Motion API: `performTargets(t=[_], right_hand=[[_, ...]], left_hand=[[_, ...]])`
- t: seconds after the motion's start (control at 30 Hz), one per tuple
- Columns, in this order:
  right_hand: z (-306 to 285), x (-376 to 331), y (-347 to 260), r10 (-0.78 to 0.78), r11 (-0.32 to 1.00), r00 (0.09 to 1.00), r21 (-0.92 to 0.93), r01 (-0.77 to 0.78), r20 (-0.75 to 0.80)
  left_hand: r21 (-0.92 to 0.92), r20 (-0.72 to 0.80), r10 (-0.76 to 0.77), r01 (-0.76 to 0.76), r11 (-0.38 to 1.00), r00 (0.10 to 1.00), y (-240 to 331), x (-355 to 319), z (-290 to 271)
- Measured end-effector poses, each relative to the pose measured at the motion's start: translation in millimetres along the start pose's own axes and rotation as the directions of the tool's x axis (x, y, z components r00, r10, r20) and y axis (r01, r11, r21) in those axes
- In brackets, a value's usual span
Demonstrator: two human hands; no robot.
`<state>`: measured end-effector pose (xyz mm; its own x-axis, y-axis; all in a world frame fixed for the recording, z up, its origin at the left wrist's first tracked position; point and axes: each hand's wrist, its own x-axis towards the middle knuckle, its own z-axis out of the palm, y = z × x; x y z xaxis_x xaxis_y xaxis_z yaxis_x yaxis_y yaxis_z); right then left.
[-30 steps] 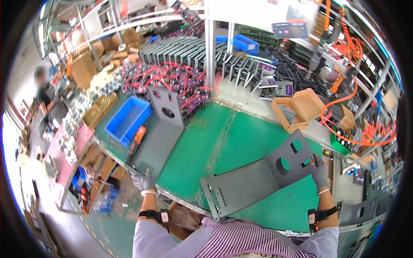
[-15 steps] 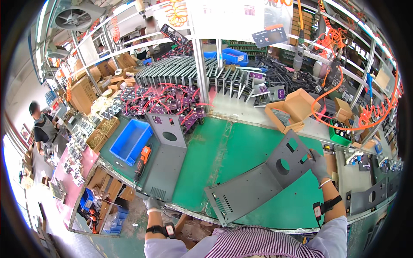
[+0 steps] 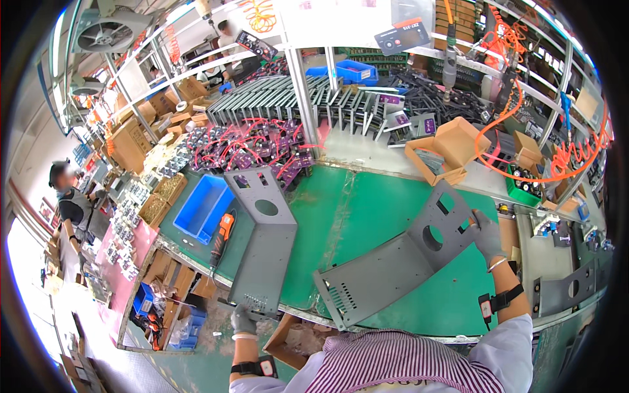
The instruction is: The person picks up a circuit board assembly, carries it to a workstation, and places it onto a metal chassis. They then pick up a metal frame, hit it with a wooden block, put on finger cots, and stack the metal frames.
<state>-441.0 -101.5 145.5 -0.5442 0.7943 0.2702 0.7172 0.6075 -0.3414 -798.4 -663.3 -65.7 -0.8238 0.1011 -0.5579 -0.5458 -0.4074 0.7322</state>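
Two bent grey sheet-metal panels lie on the green work surface, each with a round hole in its raised part. The left panel (image 3: pixel 259 259) reaches over the near table edge. My gloved left hand (image 3: pixel 244 321) is closed on its near end, fingers partly hidden below the metal. The right panel (image 3: pixel 386 278) lies at a slant, its slotted end close to my body. My gloved right hand (image 3: pixel 486 237) grips the outer edge of its raised part. Beside the left panel lie an orange-and-black power screwdriver (image 3: pixel 223 234) and a blue plastic bin (image 3: pixel 204 206).
Wired purple parts (image 3: pixel 255 147) and a row of grey metal pieces (image 3: pixel 268 101) fill the back. An open cardboard box (image 3: pixel 452 147) stands back right, under an orange air hose (image 3: pixel 524 195). Another grey panel (image 3: pixel 569 291) lies far right. A co-worker (image 3: pixel 75 203) stands far left.
My left hand and the left panel have moved to the right, with the panel's near end now further over the edge. The right panel has hardly moved. The co-worker has shifted.
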Motion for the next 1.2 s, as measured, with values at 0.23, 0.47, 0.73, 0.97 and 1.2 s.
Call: performTargets(t=[0.23,0.47,0.73,0.97,1.2], right_hand=[[3.1,1.4,2.7,0.020,1.000,1.000,0.022,-0.021,0.021],[-11.6,4.2,16.6,-0.042,0.914,0.968,0.401,-0.062,0.246],[-46.3,4.9,52.5,-0.045,0.222,0.919,0.901,-0.372,0.391],[-43.8,7.9,34.2,-0.258,0.004,0.877,0.908,-0.419,0.406],[-53.3,5.9,11.9,-0.159,0.788,0.890,0.598,-0.147,0.427]], left_hand=[[0.052,0.180,0.166,-0.178,0.983,0.969,38.0,-91.3,60.8],[0.096,0.586,0.013,-0.085,0.992,0.810,42.5,-158.1,158.9],[0.382,0.655,-0.174,-0.123,0.916,0.735,3.3,-179.0,203.2],[0.474,0.632,-0.234,-0.130,0.871,0.739,-27.8,-179.3,214.5],[0.627,0.618,-0.164,-0.356,0.693,0.769,-34.6,-167.6,195.9]])
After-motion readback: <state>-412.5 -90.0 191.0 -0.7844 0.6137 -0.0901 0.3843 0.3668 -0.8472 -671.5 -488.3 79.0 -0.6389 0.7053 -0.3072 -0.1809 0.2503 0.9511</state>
